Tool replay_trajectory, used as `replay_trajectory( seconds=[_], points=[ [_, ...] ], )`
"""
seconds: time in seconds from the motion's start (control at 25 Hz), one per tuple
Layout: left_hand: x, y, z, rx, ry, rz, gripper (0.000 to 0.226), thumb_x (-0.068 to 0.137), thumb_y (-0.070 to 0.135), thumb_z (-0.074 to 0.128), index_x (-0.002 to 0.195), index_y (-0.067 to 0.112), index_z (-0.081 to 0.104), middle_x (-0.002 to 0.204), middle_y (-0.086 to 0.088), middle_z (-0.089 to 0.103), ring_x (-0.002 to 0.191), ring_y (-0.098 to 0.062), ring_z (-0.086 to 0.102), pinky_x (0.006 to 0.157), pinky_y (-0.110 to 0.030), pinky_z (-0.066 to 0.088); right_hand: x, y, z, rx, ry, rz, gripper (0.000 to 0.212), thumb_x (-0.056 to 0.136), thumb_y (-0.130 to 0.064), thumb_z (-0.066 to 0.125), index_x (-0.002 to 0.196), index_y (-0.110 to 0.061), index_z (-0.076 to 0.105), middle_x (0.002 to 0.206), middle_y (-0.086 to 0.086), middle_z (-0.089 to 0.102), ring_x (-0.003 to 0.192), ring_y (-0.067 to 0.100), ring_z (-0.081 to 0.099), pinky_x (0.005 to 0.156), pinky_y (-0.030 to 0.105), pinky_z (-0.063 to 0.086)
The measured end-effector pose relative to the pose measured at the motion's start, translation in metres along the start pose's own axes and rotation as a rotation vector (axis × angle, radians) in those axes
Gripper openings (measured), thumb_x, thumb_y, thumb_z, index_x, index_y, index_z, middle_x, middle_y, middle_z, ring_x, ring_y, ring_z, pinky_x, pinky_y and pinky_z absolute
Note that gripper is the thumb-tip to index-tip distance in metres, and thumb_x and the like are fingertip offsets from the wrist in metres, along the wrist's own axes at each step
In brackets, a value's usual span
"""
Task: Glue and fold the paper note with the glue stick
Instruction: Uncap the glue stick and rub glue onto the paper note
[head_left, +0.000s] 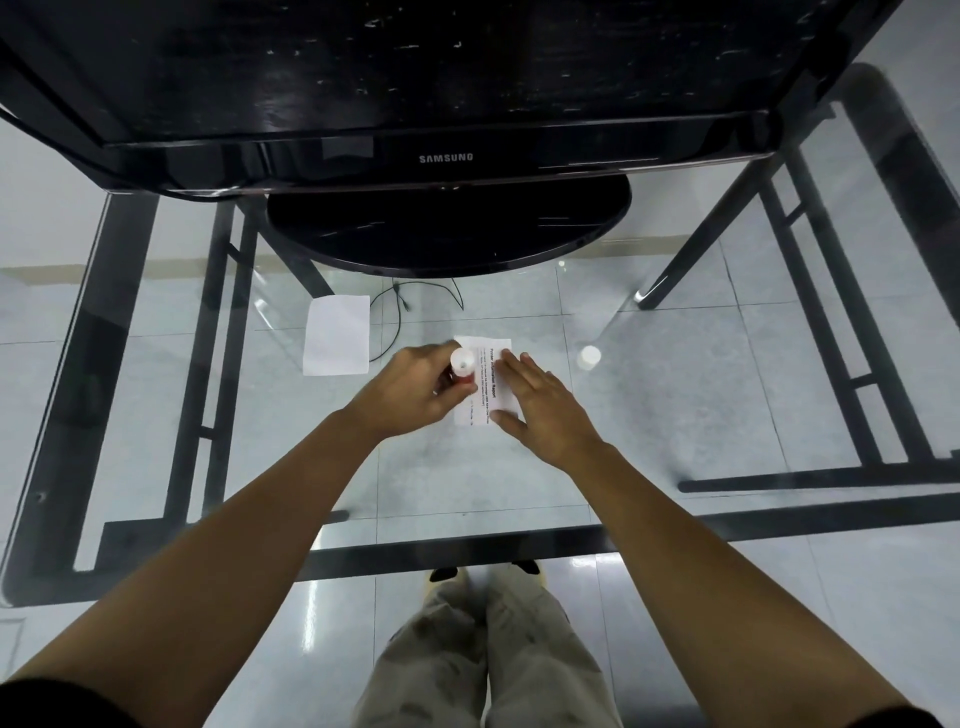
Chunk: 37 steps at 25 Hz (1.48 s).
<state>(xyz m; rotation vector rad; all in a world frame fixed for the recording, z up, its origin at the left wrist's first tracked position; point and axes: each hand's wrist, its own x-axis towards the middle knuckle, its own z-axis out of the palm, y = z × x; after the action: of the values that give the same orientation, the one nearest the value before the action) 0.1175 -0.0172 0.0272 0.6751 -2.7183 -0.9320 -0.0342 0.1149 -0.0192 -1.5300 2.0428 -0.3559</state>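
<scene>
A small white paper note (488, 358) with printed text lies on the glass table in front of me. My right hand (540, 408) rests flat on its right side, fingers spread, pressing it down. My left hand (415, 387) is closed around an upright white glue stick (461, 364) with a red band, held at the note's left edge. The stick's lower end is hidden behind my fingers. A white cap (589, 357) stands on the glass to the right of the note.
A black Samsung monitor (447, 158) on a round stand (447, 228) fills the far side of the glass table (519, 493). A second white sheet (336, 335) lies left of the note. Black table frame bars, a thin cable and the tiled floor show through the glass.
</scene>
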Motion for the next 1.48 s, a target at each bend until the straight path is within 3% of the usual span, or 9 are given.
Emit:
replay_trajectory(
  seconds=[0.16, 0.32, 0.56, 0.8, 0.88, 1.04, 1.2, 1.32, 1.48],
  points=[
    [0.002, -0.008, -0.012, -0.172, 0.174, -0.178, 0.021, 0.08, 0.028, 0.07, 0.088, 0.012, 0.058, 0.081, -0.005, 0.073, 0.07, -0.017, 0.068, 0.063, -0.028, 0.055, 0.0, 0.001, 0.001, 0.036, 0.011, 0.0, 0.064, 0.093, -0.033, 0.052, 0.146, -0.018, 0.021, 0.158, -0.003, 0.014, 0.146, 0.017, 0.009, 0.118, 0.038, 0.011],
    [-0.012, -0.004, 0.002, -0.137, -0.03, -0.039, 0.021, 0.08, 0.023, 0.072, 0.091, 0.012, 0.058, 0.091, -0.006, 0.073, 0.071, -0.017, 0.069, 0.063, -0.02, 0.055, -0.001, 0.0, 0.0, 0.048, 0.024, 0.002, 0.065, 0.091, -0.035, 0.054, 0.146, -0.016, 0.024, 0.158, -0.002, 0.016, 0.146, 0.018, 0.011, 0.117, 0.039, 0.013],
    [0.008, -0.012, 0.003, -0.062, -0.053, -0.019, 0.021, 0.082, 0.023, 0.068, 0.092, 0.01, 0.055, 0.09, -0.011, 0.073, 0.075, -0.023, 0.069, 0.065, -0.032, 0.057, 0.0, 0.0, 0.0, 0.042, 0.031, -0.001, 0.064, 0.091, -0.034, 0.055, 0.145, -0.017, 0.025, 0.158, -0.002, 0.018, 0.146, 0.018, 0.012, 0.117, 0.04, 0.014],
    [0.03, -0.017, -0.015, -0.038, 0.126, -0.1, 0.021, 0.082, 0.025, 0.069, 0.089, 0.009, 0.056, 0.081, -0.009, 0.072, 0.069, -0.024, 0.065, 0.065, -0.033, 0.053, 0.0, 0.0, 0.001, 0.034, 0.021, 0.004, 0.065, 0.092, -0.034, 0.053, 0.146, -0.017, 0.022, 0.158, -0.003, 0.014, 0.146, 0.016, 0.009, 0.117, 0.037, 0.011],
    [0.016, -0.013, -0.01, -0.092, 0.065, -0.052, 0.023, 0.08, 0.026, 0.071, 0.089, 0.01, 0.057, 0.079, -0.01, 0.071, 0.067, -0.022, 0.066, 0.063, -0.032, 0.056, 0.0, -0.001, -0.001, 0.045, 0.021, 0.007, 0.065, 0.092, -0.034, 0.054, 0.146, -0.017, 0.022, 0.158, -0.003, 0.014, 0.146, 0.016, 0.01, 0.117, 0.037, 0.012],
    [-0.014, -0.007, 0.009, -0.155, -0.071, 0.004, 0.022, 0.081, 0.022, 0.07, 0.095, 0.009, 0.058, 0.096, -0.01, 0.072, 0.077, -0.021, 0.07, 0.068, -0.031, 0.059, -0.001, -0.002, -0.002, 0.037, 0.021, 0.002, 0.066, 0.092, -0.034, 0.054, 0.146, -0.015, 0.023, 0.158, -0.002, 0.016, 0.146, 0.018, 0.011, 0.118, 0.039, 0.013],
    [0.01, -0.014, 0.002, -0.097, -0.052, -0.002, 0.021, 0.082, 0.023, 0.069, 0.091, 0.009, 0.057, 0.088, -0.009, 0.072, 0.075, -0.022, 0.07, 0.066, -0.031, 0.057, 0.0, -0.001, -0.001, 0.029, 0.028, -0.002, 0.065, 0.092, -0.034, 0.054, 0.146, -0.016, 0.023, 0.158, -0.002, 0.016, 0.146, 0.018, 0.012, 0.117, 0.039, 0.014],
    [0.033, -0.02, -0.006, -0.006, 0.03, -0.021, 0.022, 0.082, 0.024, 0.069, 0.089, 0.008, 0.057, 0.082, -0.009, 0.072, 0.07, -0.024, 0.066, 0.064, -0.021, 0.047, 0.0, 0.0, 0.001, 0.017, 0.025, -0.003, 0.065, 0.092, -0.035, 0.053, 0.146, -0.017, 0.022, 0.158, -0.002, 0.015, 0.146, 0.017, 0.01, 0.117, 0.037, 0.013],
    [0.035, -0.018, -0.007, -0.023, 0.072, -0.086, 0.026, 0.08, 0.028, 0.07, 0.09, 0.008, 0.057, 0.08, -0.01, 0.07, 0.069, -0.024, 0.064, 0.064, -0.032, 0.053, 0.0, 0.001, 0.002, 0.02, 0.024, 0.0, 0.066, 0.092, -0.035, 0.053, 0.146, -0.017, 0.021, 0.158, -0.003, 0.014, 0.146, 0.016, 0.01, 0.117, 0.036, 0.012]
  ],
)
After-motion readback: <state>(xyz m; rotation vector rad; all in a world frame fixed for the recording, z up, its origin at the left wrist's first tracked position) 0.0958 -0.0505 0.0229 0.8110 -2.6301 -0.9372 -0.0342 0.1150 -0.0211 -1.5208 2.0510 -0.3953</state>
